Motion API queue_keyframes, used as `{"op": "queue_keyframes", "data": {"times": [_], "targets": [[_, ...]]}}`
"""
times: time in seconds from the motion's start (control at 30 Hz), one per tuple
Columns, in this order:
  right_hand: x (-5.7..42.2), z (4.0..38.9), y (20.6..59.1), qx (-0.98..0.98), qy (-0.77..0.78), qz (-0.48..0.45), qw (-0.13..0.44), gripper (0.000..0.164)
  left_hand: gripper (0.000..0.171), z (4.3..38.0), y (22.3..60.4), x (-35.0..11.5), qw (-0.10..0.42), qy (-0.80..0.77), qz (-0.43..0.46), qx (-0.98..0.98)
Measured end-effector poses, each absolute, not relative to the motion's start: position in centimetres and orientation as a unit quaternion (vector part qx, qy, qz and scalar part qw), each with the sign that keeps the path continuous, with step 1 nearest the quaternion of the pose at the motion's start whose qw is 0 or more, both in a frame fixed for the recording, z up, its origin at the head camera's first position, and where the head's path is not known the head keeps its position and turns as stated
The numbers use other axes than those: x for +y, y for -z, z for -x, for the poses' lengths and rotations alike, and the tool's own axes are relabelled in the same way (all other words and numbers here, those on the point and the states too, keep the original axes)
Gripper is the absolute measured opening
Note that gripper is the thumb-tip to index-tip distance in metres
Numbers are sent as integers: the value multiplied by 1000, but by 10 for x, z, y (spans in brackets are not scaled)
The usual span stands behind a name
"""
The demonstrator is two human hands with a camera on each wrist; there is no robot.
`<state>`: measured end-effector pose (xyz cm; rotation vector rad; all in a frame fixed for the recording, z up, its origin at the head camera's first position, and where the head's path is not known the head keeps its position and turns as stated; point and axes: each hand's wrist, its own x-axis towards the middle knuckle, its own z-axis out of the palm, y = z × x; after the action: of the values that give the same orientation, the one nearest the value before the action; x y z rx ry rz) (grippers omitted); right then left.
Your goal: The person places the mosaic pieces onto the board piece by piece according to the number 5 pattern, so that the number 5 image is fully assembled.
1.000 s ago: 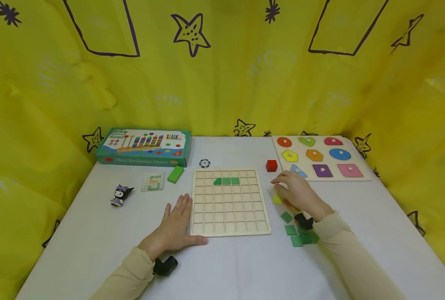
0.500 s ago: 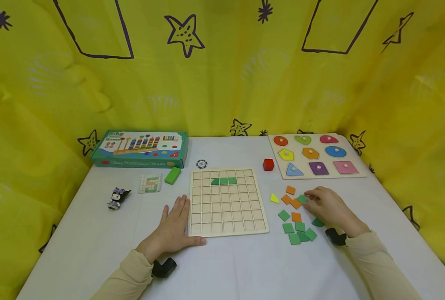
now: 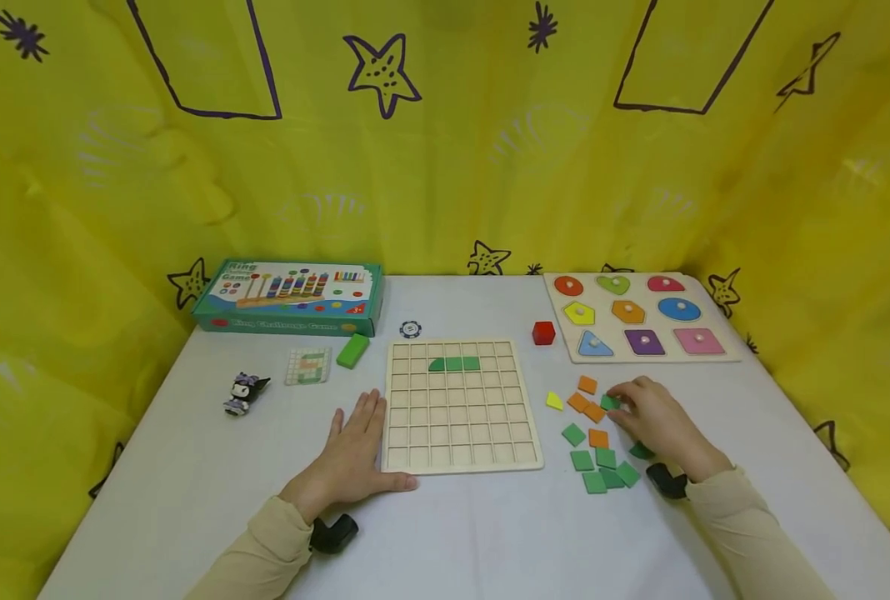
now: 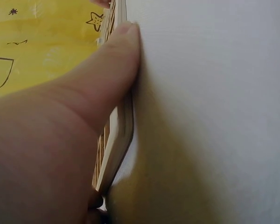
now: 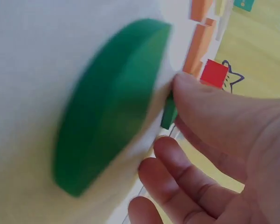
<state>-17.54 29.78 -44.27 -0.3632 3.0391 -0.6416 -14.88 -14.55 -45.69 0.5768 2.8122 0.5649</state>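
The left hand lies with straight fingers along the left edge of a wooden grid board, its thumb at the near-left corner. In the left wrist view the thumb presses along the board's side. Three green pieces sit in a row in the board's second row from the back, the leftmost with a curved side. To the right, the right hand pinches a small green tile between thumb and index finger. A green piece with a curved side lies beneath the wrist.
Orange tiles, a yellow piece and several green tiles lie right of the board. Behind are a red cube, a shape puzzle and a game box. A pattern card, green block and figurine stand left.
The right hand has moved right and toward the person, from beside the board to the green tile, and pinches it. The left hand stays against the board.
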Motion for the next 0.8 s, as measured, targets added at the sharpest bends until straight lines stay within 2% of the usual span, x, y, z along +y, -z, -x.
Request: {"op": "queue_keyframes", "data": {"times": [0.33, 0.57, 0.8], "targets": [[283, 178, 424, 966, 235, 102, 32, 26, 129, 141, 459, -148, 101, -189, -188, 959], [227, 205, 407, 948, 269, 168, 8, 18, 130, 143, 461, -149, 103, -189, -188, 958], [172, 241, 405, 943, 253, 212, 41, 16, 130, 148, 459, -145, 105, -189, -196, 956]]}}
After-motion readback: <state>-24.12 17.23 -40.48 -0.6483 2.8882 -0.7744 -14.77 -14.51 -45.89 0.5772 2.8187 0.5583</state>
